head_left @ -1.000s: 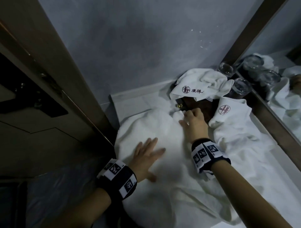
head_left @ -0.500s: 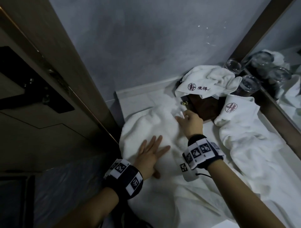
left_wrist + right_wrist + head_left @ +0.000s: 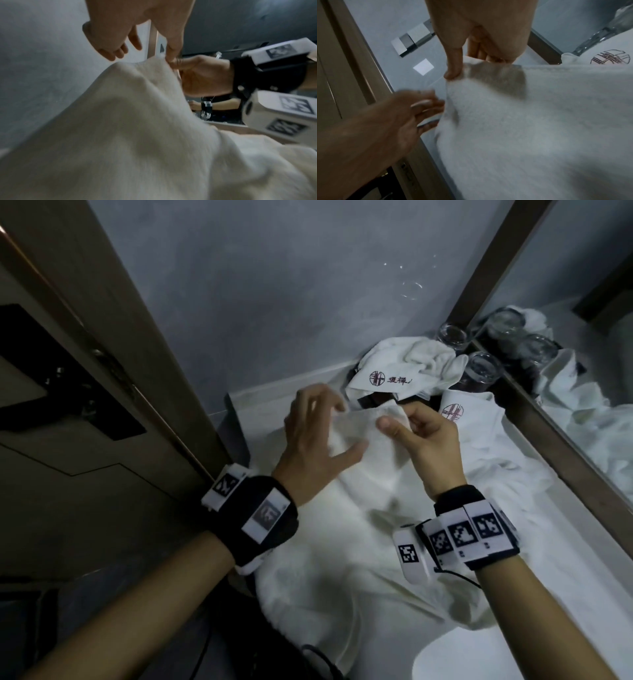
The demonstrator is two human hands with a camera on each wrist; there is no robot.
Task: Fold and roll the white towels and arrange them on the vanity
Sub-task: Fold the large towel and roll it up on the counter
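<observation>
A large white towel [image 3: 342, 542] lies crumpled over the vanity top [image 3: 260, 409]. My right hand [image 3: 397, 419] pinches its far corner between thumb and fingers and holds it raised; in the right wrist view the thumb [image 3: 453, 70] lies on the corner of the towel [image 3: 539, 121]. My left hand [image 3: 339, 422] hovers at the raised edge just to the left, its fingers [image 3: 113, 52] spread and holding nothing. One left fingertip touches the edge of the towel [image 3: 137, 135] beside my right hand [image 3: 175, 63].
A small logo towel [image 3: 404, 368] drapes over a dark box [image 3: 376, 400] at the back. Another logo towel [image 3: 472, 436] lies to the right. Two glasses [image 3: 479, 371] stand by the mirror [image 3: 582, 344]. A door frame [image 3: 137, 371] bounds the left side.
My right hand has lifted the towel's far corner off the vanity. My left hand has left the flat of the towel and risen to the raised edge.
</observation>
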